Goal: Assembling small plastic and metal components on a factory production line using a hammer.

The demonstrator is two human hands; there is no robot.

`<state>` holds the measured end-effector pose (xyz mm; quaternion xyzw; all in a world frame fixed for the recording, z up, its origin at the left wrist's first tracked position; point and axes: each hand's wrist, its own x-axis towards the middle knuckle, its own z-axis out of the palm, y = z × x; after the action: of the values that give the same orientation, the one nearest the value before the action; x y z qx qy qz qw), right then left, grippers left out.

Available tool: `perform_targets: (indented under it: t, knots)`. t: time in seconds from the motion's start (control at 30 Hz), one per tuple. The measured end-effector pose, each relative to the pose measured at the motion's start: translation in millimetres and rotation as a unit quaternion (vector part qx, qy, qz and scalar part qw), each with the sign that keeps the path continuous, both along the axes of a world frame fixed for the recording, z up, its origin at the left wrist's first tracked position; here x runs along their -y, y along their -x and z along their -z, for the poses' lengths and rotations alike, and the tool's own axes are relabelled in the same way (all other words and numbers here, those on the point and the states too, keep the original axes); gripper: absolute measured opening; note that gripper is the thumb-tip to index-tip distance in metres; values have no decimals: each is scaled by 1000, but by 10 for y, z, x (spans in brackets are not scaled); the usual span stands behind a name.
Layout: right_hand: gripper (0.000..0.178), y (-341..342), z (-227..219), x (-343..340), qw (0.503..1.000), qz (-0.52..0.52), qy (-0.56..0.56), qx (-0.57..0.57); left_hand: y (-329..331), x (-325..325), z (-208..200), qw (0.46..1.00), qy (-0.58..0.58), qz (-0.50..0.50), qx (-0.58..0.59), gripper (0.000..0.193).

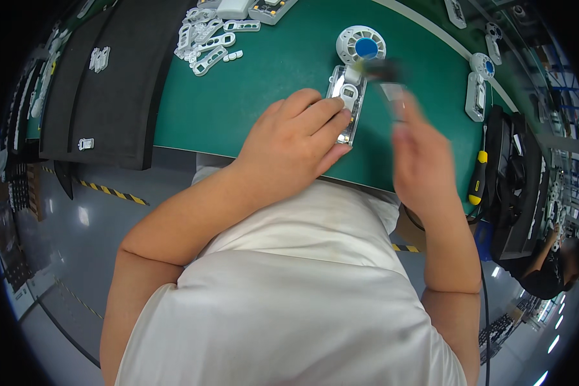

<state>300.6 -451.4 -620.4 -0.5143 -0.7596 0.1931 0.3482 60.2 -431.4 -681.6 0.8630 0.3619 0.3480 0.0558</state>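
A handheld fan lies on the green table with its round white head (346, 48) pointing away from me and a blue disc at its centre. Its clear-edged handle (335, 82) runs toward me, with a small dark window showing on it. My left hand (283, 145) grips the handle from the left, fingers bent over its lower part. In my right hand (426, 157) is a small hammer (383, 69), smeared by motion. The hammer's head overlaps the spot where the fan's head joins the handle; whether it touches cannot be told.
White plastic parts (206, 44) lie piled at the far left of the green table (238, 96). A black board (109, 83) bears a few small pieces. A yellow-black screwdriver (478, 178) rests at the right edge, below another fan (476, 96). A person (547, 273) is at the far right.
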Motion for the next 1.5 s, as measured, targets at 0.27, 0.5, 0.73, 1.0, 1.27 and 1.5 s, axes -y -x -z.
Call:
perform_targets:
  t: [0.27, 0.5, 0.73, 1.0, 1.27, 1.5]
  knots:
    - [46, 9, -146, -2, 993, 5, 98, 64, 4, 19, 3, 1000, 0, 4, 8, 43]
    - [46, -273, -49, -24, 982, 54, 107, 148, 30, -69, -131, 998, 50, 9, 29, 49]
    - [46, -320, 60, 82, 983, 54, 137, 105, 60, -100, -76, 998, 41, 40, 16, 51]
    - [44, -76, -30, 78, 996, 12, 80, 39, 58, -78, -86, 998, 54, 28, 9, 56]
    - [43, -76, -16, -50, 981, 16, 130, 142, 83, -84, -81, 996, 75, 46, 29, 53]
    - [42, -594, 164, -299, 937, 169, 66, 297, 141, -112, -70, 994, 80, 61, 52, 47]
